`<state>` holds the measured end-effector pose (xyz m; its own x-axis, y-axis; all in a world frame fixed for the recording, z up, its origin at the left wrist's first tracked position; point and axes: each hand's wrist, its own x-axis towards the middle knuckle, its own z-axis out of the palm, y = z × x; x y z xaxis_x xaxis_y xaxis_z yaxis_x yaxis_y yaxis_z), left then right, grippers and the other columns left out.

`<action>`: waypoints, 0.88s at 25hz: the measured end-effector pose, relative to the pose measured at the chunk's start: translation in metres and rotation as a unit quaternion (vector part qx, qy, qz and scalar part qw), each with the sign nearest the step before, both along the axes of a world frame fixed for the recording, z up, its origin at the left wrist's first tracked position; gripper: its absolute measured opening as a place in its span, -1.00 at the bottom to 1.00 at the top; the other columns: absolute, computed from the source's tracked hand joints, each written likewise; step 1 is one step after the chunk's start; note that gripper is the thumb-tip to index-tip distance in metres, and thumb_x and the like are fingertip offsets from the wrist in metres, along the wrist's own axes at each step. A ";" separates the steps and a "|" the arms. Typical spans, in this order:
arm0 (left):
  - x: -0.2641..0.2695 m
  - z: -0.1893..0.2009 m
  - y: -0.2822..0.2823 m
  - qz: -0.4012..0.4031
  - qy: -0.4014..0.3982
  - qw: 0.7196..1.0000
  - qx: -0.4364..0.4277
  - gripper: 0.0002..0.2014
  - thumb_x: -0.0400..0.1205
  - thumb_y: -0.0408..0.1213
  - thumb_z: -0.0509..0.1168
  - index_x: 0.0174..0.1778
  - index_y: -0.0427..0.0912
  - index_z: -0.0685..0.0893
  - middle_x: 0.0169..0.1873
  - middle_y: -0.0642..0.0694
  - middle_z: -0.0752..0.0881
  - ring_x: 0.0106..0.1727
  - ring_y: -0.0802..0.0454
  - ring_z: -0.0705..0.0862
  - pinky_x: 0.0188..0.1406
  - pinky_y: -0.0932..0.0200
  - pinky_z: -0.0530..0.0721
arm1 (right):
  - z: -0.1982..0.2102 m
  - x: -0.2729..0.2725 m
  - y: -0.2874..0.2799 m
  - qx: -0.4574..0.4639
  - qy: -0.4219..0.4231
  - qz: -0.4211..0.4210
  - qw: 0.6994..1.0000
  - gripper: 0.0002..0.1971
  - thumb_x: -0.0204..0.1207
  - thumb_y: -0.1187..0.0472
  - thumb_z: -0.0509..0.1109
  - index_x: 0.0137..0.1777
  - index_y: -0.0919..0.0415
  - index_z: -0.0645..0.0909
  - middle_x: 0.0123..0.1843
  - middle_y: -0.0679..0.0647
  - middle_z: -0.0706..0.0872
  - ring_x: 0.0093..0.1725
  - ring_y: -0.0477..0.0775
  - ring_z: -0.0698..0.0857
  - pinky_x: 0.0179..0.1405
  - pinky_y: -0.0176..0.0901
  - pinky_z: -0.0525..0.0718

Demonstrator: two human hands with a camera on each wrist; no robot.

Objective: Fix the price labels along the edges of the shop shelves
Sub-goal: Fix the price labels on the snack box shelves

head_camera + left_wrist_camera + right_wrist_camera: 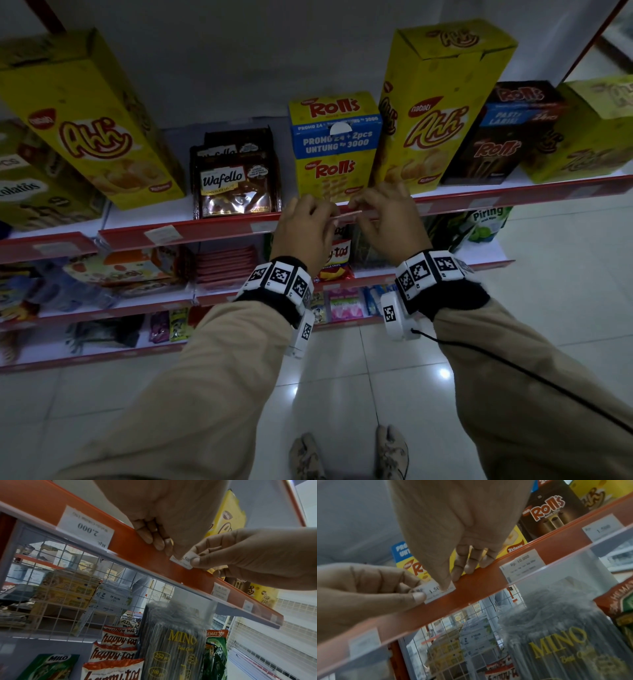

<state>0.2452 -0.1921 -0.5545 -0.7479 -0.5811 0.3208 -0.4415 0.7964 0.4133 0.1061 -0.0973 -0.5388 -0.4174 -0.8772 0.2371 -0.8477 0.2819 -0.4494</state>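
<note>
Here both hands are up at the centre of the head view, at the red shelf edge [219, 224]. Left hand [303, 224] pinches one end of a small white price label [439, 591] between thumb & forefinger; in the right wrist view that is the hand at centre left. Right hand [385, 214] pins the other end w/ its thumb, other fingers curled over the top lip of the strip. So both hands grip the label, one per end.

Label sits mid-frame in both wrist views, against the face of the strip, just below the yellow Rolls box [334, 145]. Printed price partly covered; reads approx "1.50…". Whether it's already tucked behind the clear cover I can't tell.

Handling, as a judgement: thin paper slip, nearly weightless, floppy, creases easily, prob. tears if tugged at one corner. Best held at the two short ends, as now, kept lightly taut & flat so it slides along the channel w/o buckling. Pads on the blank margins, not over the print.

Outward: another label marked 2.000 [85, 527] upper left of the left wrist view; one marked Rp. 10.000 [522, 562] right of centre in the right wrist view. Wafello pack [236, 181] left of the Rolls box, tall Ahh box [435, 113] on its right. Happy-tos bags [118, 641] & a Mino pack [176, 642] on the shelf below.
</note>
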 end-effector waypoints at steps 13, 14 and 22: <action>0.000 -0.003 -0.001 -0.001 -0.029 0.999 -0.041 -0.81 0.64 -0.28 0.27 0.08 -0.26 0.70 0.01 -0.24 0.61 0.07 -0.21 0.52 0.07 -0.11 0.56 | -0.004 0.005 0.003 0.038 0.089 0.018 0.995 -0.81 0.53 0.31 0.32 0.11 0.25 0.65 0.13 0.26 0.60 0.19 0.32 0.48 -0.05 0.10 0.56; 0.001 -0.002 -0.001 -0.002 -0.033 0.999 -0.042 -0.80 0.62 -0.29 0.27 0.08 -0.28 0.70 0.01 -0.25 0.60 0.07 -0.22 0.52 0.06 -0.12 0.56 | -0.004 0.006 0.004 0.037 0.091 0.014 0.995 -0.81 0.53 0.31 0.31 0.11 0.24 0.66 0.14 0.27 0.60 0.17 0.33 0.49 -0.05 0.11 0.55; 0.005 0.004 0.001 -0.012 -0.092 0.994 -0.052 -0.75 0.59 -0.31 0.27 0.17 -0.26 0.63 0.10 -0.25 0.54 0.13 -0.22 0.49 0.15 -0.10 0.52 | -0.005 0.015 0.007 0.058 0.123 -0.016 0.991 -0.73 0.53 0.25 0.30 0.20 0.20 0.64 0.17 0.26 0.59 0.16 0.33 0.49 0.03 0.13 0.50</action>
<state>0.2497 -0.1914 -0.5503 -0.8133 -0.5325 0.2344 -0.4817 0.8422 0.2421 0.1208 -0.0905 -0.5440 -0.3871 -0.8920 0.2336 -0.9174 0.3472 -0.1944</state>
